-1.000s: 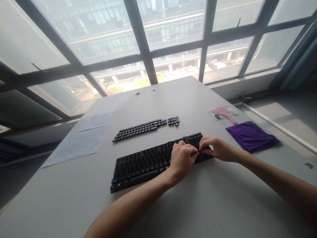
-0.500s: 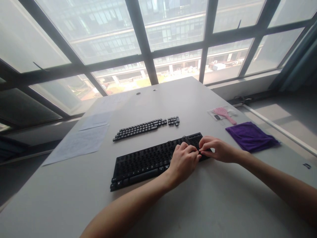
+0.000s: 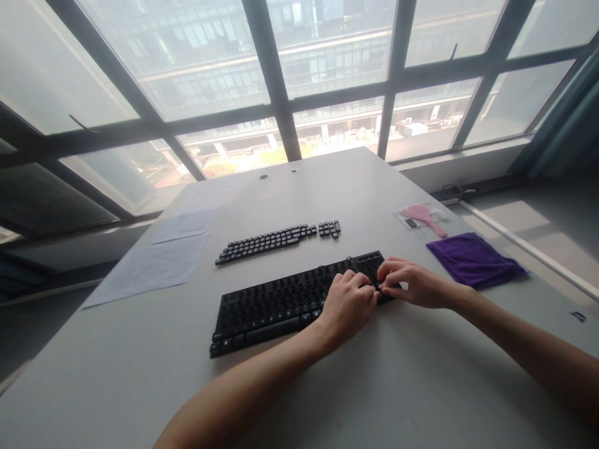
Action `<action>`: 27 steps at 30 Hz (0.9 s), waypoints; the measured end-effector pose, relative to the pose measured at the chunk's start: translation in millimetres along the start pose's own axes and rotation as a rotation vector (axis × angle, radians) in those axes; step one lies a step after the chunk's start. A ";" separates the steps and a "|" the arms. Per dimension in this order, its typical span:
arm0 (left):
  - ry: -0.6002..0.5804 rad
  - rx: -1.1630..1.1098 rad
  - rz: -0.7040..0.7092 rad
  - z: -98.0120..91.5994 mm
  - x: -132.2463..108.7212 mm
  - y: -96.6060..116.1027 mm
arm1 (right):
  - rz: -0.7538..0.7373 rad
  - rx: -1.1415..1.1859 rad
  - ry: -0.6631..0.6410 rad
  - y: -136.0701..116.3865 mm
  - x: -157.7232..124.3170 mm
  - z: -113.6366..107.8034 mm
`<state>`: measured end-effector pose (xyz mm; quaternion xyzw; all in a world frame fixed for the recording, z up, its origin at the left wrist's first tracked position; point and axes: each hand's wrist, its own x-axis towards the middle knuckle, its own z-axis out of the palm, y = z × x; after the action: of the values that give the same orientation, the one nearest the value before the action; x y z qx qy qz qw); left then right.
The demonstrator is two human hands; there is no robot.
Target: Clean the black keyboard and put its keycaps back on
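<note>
We are observing a black keyboard (image 3: 271, 307) that is lying flat on the white table (image 3: 116, 374), directly before the person. Its front rows are carrying keys, the long space bar among them, while much of the area behind is showing bare key seats. The left hand (image 3: 350, 300) is resting over the right part of the keyboard, its fingers bent and bunched. The right hand (image 3: 406, 280) is meeting it there, thumb and forefinger drawing close together at the tips. The fingertips are hiding whatever lies between them, so we cannot tell whether either hand is gripping a key.

Beyond the keyboard, and apart from it, loose keys (image 3: 264, 243) are standing in ordered rows, with a smaller group just beside their right end. To the right, a purple cloth (image 3: 475, 259) is lying crumpled near a pink handled item (image 3: 423, 216). On the left, paper sheets (image 3: 147, 269) are lying flat. Behind the table, a large window (image 3: 210, 62) is letting in daylight.
</note>
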<state>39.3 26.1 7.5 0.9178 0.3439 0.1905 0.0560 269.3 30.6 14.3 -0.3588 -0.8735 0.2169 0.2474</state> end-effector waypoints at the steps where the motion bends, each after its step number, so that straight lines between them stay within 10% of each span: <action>1: 0.006 -0.001 -0.004 -1.1 0.3 0.8 | -0.001 0.005 0.018 0.0 2.2 -1.8; 7: 0.084 0.071 0.042 -9.6 0.6 8.9 | 0.056 -0.159 0.232 13.4 53.8 -10.7; 15: 0.168 0.052 0.128 -19.9 -7.7 11.6 | 0.099 -0.463 0.032 52.4 144.7 10.6; 27: 0.180 0.007 0.234 -5.8 -16.7 22.3 | 0.025 -0.365 0.036 68.0 152.8 25.2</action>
<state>39.2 -1.8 12.8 0.9309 0.2390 0.2761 -0.0009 195.1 181.8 -1.1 -0.4124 -0.8892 0.0516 0.1911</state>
